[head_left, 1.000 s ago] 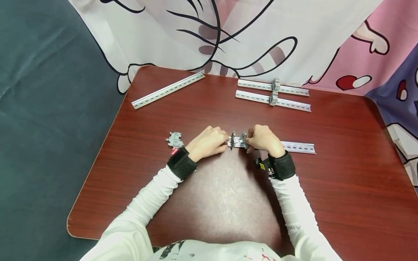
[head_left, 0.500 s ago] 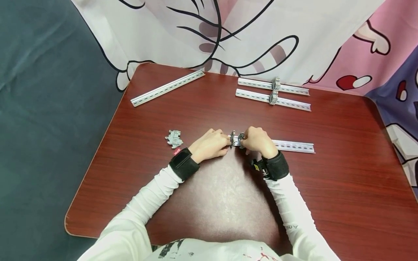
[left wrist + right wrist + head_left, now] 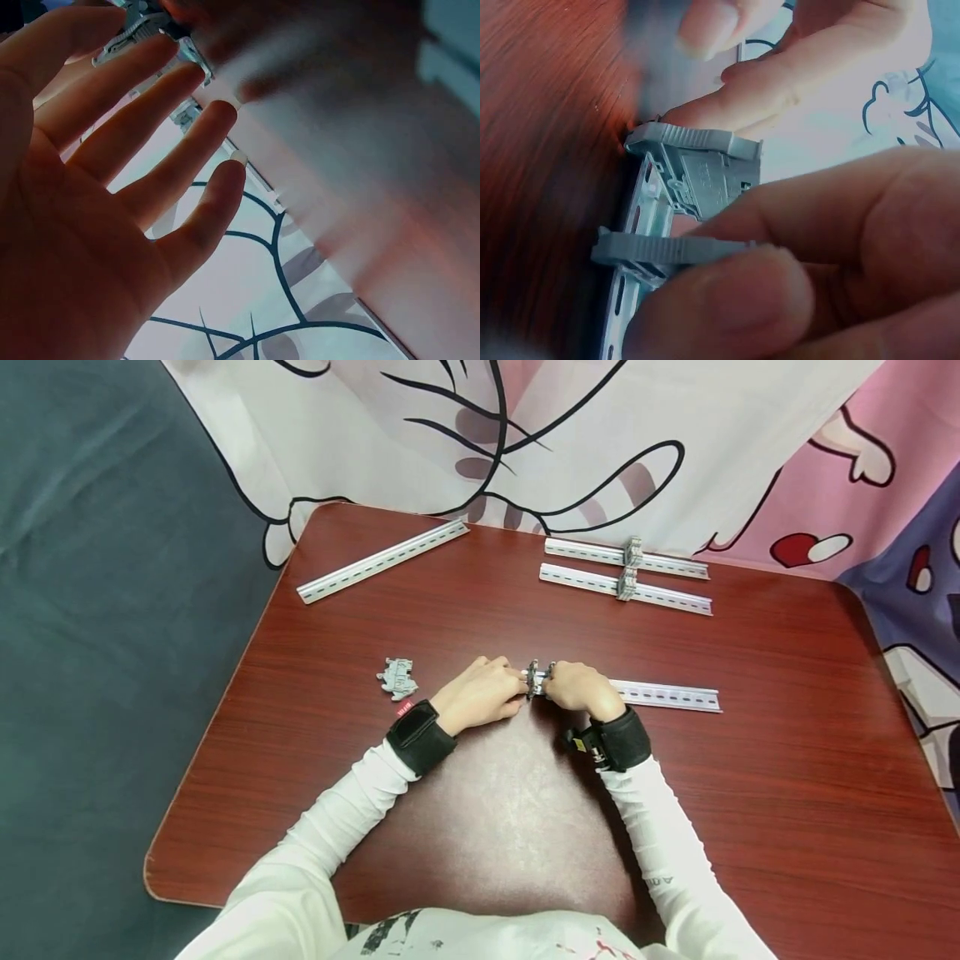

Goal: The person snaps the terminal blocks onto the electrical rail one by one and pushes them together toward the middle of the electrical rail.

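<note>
A slotted metal DIN rail (image 3: 667,695) lies across the middle of the table, two grey terminal blocks standing on it close together. In the right wrist view, my right hand (image 3: 578,686) pinches the nearer terminal block (image 3: 664,247) between thumb and fingers, low on the rail. Across a small gap stands the other terminal block (image 3: 705,169), with a left fingertip right at its side. My left hand (image 3: 482,694) is at the rail's left end, covering it; the left wrist view shows its fingers (image 3: 187,135) mostly straight and spread.
A loose grey terminal block (image 3: 397,679) lies flat left of my left hand. One bare rail (image 3: 382,562) rests slanted at the back left. At the back right are two rails (image 3: 585,551), each carrying terminal blocks (image 3: 627,583). A printed cloth (image 3: 360,452) hangs behind the table.
My right hand has slid left along the rail with its terminal block, narrowing the gap to the other one. More rail shows right of that hand. My left hand has barely moved.
</note>
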A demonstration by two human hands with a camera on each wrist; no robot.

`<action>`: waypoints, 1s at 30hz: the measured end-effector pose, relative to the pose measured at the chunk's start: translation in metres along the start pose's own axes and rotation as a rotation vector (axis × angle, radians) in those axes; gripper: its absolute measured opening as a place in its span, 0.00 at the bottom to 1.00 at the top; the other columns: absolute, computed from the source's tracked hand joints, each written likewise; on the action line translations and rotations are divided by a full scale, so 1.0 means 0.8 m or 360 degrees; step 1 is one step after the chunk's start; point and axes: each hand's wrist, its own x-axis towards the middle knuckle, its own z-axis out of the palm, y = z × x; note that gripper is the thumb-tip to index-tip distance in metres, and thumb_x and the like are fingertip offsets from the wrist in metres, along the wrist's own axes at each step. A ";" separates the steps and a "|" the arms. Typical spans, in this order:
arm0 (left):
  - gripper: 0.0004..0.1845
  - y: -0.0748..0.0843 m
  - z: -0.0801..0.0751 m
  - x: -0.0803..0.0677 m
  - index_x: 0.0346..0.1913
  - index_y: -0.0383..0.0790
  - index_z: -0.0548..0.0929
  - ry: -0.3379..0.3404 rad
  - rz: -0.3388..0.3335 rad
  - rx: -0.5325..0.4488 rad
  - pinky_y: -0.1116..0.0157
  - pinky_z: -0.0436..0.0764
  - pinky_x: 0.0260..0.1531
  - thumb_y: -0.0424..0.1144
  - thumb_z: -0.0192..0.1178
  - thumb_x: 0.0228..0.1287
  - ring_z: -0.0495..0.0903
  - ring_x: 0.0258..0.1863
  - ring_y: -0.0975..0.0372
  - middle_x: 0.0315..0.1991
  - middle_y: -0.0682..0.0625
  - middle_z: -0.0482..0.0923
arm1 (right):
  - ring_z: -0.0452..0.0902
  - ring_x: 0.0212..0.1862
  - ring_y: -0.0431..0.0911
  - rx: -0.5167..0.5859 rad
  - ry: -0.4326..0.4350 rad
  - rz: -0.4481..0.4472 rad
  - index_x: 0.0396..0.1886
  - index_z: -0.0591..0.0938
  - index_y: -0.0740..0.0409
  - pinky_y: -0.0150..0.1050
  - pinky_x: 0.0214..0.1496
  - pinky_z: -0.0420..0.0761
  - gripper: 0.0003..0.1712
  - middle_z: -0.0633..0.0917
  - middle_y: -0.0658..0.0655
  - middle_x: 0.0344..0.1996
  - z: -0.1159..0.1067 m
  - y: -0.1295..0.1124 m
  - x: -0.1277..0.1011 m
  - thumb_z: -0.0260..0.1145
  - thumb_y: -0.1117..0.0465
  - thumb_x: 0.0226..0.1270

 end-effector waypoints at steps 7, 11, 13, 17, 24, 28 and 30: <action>0.08 -0.013 -0.032 -0.021 0.24 0.45 0.81 0.0031 -0.0089 -0.0067 0.61 0.74 0.33 0.38 0.59 0.61 0.76 0.31 0.58 0.23 0.54 0.77 | 0.75 0.32 0.51 0.0027 0.0008 -0.0026 0.21 0.75 0.56 0.49 0.40 0.78 0.15 0.79 0.57 0.28 0.002 0.001 0.001 0.52 0.56 0.66; 0.08 -0.018 -0.049 -0.048 0.29 0.39 0.82 -0.0112 -0.0278 -0.0129 0.61 0.74 0.32 0.41 0.65 0.56 0.75 0.30 0.58 0.25 0.50 0.75 | 0.76 0.28 0.49 0.0094 0.0003 0.0017 0.20 0.75 0.55 0.42 0.34 0.76 0.16 0.80 0.54 0.22 0.002 0.008 -0.004 0.51 0.56 0.66; 0.16 -0.019 -0.050 -0.064 0.37 0.36 0.81 -0.0249 -0.0391 -0.0146 0.59 0.77 0.36 0.44 0.70 0.51 0.77 0.35 0.55 0.32 0.47 0.77 | 0.77 0.26 0.47 0.0122 -0.0009 0.0034 0.21 0.76 0.55 0.40 0.32 0.75 0.15 0.80 0.52 0.19 0.002 0.011 -0.007 0.51 0.57 0.65; 0.33 -0.018 -0.039 -0.090 0.49 0.34 0.78 -0.0424 -0.0525 -0.0164 0.55 0.78 0.47 0.48 0.78 0.40 0.76 0.47 0.48 0.44 0.40 0.77 | 0.79 0.28 0.47 0.0133 -0.0038 0.0026 0.23 0.78 0.56 0.40 0.37 0.75 0.17 0.81 0.51 0.18 -0.004 0.016 -0.020 0.50 0.54 0.68; 0.24 -0.016 -0.020 -0.106 0.39 0.33 0.80 -0.0183 -0.0409 -0.0071 0.57 0.76 0.47 0.44 0.77 0.41 0.75 0.40 0.51 0.35 0.44 0.77 | 0.77 0.25 0.47 0.0192 0.0027 -0.0009 0.20 0.80 0.62 0.43 0.38 0.74 0.30 0.78 0.53 0.16 -0.026 0.029 -0.061 0.47 0.47 0.75; 0.22 -0.013 -0.016 -0.105 0.35 0.34 0.80 -0.0075 -0.0340 0.0031 0.56 0.76 0.40 0.48 0.72 0.44 0.76 0.38 0.51 0.33 0.45 0.77 | 0.73 0.20 0.43 0.0247 -0.0033 -0.0150 0.20 0.81 0.62 0.37 0.33 0.71 0.30 0.76 0.50 0.11 -0.020 0.028 -0.078 0.48 0.47 0.75; 0.21 -0.009 -0.014 -0.103 0.34 0.35 0.80 -0.0037 -0.0305 0.0055 0.57 0.76 0.37 0.50 0.70 0.45 0.77 0.36 0.51 0.31 0.45 0.77 | 0.74 0.19 0.43 0.0292 -0.0089 -0.0247 0.23 0.81 0.61 0.36 0.31 0.72 0.28 0.77 0.51 0.13 -0.010 0.023 -0.082 0.50 0.47 0.75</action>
